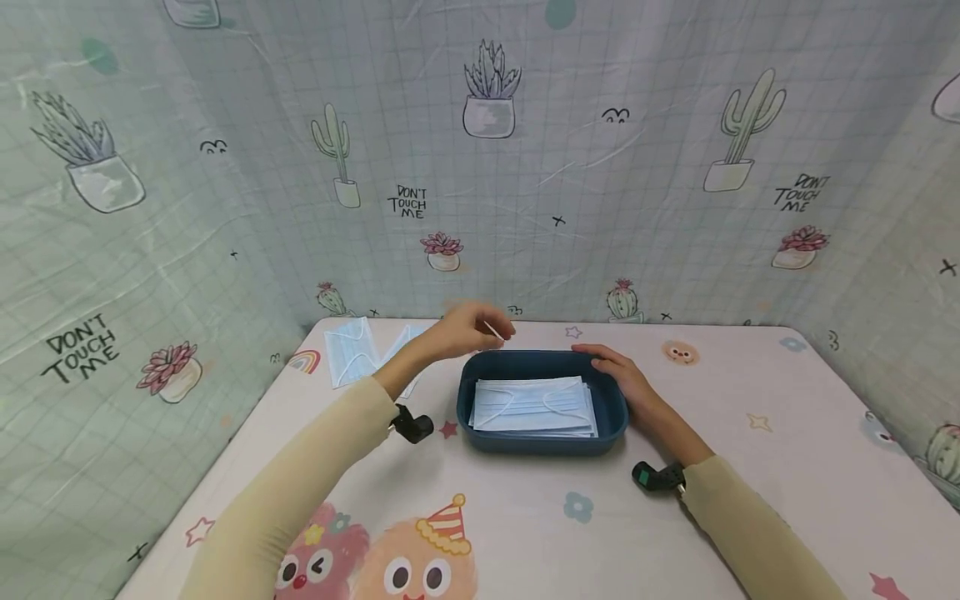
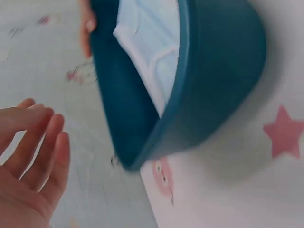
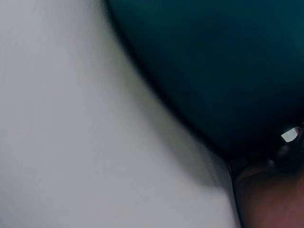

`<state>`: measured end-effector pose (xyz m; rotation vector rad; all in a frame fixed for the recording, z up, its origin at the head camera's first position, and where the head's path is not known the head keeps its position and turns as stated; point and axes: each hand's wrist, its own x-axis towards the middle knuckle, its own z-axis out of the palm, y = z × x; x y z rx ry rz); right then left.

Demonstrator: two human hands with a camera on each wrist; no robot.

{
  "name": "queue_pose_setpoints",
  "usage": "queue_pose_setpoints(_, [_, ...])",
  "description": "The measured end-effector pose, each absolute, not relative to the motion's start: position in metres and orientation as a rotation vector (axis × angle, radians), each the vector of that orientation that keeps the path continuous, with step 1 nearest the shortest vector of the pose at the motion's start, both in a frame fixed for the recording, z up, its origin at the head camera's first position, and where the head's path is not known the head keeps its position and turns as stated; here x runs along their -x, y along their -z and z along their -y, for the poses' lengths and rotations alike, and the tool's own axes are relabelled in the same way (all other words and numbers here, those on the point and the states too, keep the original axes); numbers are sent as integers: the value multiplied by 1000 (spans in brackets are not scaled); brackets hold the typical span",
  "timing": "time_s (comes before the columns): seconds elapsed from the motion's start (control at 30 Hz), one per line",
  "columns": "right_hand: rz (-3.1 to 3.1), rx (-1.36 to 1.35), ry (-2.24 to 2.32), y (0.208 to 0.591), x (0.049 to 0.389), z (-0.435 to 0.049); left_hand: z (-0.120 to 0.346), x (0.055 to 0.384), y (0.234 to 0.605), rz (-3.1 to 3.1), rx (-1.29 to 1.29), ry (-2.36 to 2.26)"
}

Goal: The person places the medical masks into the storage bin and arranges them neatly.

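A dark blue plastic bin (image 1: 543, 447) with rounded corners stands on the table, and a stack of light blue face masks (image 1: 532, 404) lies inside it. My right hand (image 1: 626, 379) holds the bin's back right corner, with fingers along the rim. In the right wrist view the bin's wall (image 3: 213, 61) fills the upper right, and that hand shows only as a dark patch. Just beyond the bin's back left corner hovers my left hand (image 1: 467, 329). Its fingers (image 2: 45, 156) are loosely bent with the thumb near the fingertips, and nothing shows between them.
Left of the bin, a face mask (image 1: 351, 350) lies flat on the table, and another mask (image 1: 405, 340) beside it is partly hidden behind the left forearm. A patterned curtain (image 1: 555, 183) hangs behind the table (image 1: 525, 533) and along both sides.
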<state>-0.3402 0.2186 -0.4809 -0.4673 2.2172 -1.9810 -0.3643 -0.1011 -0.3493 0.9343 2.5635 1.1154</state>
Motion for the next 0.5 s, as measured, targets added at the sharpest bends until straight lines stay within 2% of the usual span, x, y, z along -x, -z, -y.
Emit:
queue_pose_setpoints(0.27, [-2214,498,1975,478,340,-220,174,366,341,-2636,-551,-1475])
queue_pose_setpoints(0.5, [-2204,479,1984,479,338,-219,237,370,360,-2752,-243,-1555])
